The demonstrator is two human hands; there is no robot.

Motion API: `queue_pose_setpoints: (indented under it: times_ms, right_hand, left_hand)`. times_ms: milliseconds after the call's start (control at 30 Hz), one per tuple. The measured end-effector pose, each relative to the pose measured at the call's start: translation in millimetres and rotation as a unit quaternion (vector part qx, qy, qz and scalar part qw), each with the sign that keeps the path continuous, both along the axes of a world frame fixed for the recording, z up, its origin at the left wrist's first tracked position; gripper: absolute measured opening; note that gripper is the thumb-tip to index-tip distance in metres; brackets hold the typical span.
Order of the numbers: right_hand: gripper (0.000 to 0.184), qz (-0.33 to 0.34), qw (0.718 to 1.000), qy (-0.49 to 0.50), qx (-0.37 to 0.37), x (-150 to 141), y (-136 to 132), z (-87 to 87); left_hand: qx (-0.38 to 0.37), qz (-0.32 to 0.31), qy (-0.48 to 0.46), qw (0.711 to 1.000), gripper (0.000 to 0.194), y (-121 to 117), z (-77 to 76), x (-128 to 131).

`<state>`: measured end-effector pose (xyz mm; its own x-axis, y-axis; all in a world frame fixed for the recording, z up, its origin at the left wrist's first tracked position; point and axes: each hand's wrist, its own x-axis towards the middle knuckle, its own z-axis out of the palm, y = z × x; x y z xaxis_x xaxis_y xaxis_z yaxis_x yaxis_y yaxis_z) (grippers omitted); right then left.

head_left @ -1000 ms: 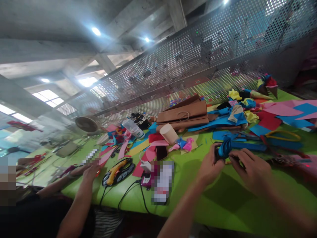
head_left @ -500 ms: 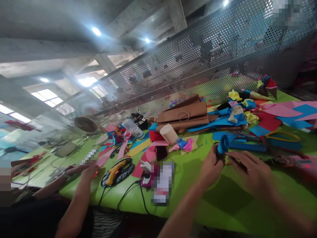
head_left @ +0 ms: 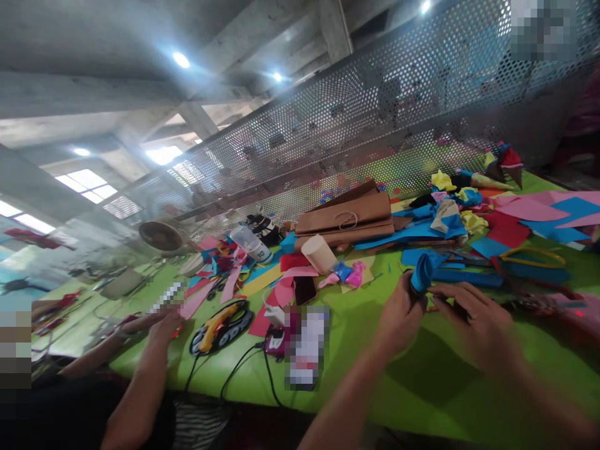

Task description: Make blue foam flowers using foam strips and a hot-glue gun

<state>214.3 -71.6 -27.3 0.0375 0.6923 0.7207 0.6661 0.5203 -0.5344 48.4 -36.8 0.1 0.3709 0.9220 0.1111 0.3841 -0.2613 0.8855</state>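
A rolled piece of blue paper (head_left: 422,272) stands upright in my left hand (head_left: 402,315), its spiral top showing above the fingers. My fingers wrap round its lower part, which is hidden. Close on its right is my right hand (head_left: 480,315), fingers loosely bent and apart, with the fingertips near the base of the roll. I see nothing clearly held in that hand. Both hands are above the green table (head_left: 370,375). Behind them lie a long blue strip (head_left: 469,277) and a blue paper piece (head_left: 415,257).
Brown sheets (head_left: 344,215), a cream roll (head_left: 319,254) and crumpled yellow paper (head_left: 474,222) lie at the back. A yellow-and-black corded tool (head_left: 220,326) and a phone (head_left: 307,350) are to the left. Further left are a co-worker's hands (head_left: 164,325). A perforated metal screen (head_left: 365,119) borders the table.
The view has shifted very slightly. My hands and the blue roll look almost the same as before.
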Motion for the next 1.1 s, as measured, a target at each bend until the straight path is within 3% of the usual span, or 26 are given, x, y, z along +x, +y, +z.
queue_pose_setpoints:
  times_ms: [433, 767, 1100]
  right_hand:
    - [0.015, 0.010, 1.000, -0.008, 0.010, 2.3, 1.1, -0.6]
    - [0.013, 0.053, 0.998, 0.030, -0.023, 1.1, -1.3, 4.8]
    - [0.011, 0.054, 0.998, 0.033, -0.029, -4.0, -1.1, 3.6]
  left_hand:
    - [0.005, -0.002, -0.011, 1.000, 0.036, 0.3, -3.0, 0.0]
    - [0.009, 0.002, 0.022, 1.000, 0.040, -2.6, 3.2, 1.6]
    - [0.026, -0.001, 0.064, 0.998, 0.047, -0.3, -2.3, 2.0]
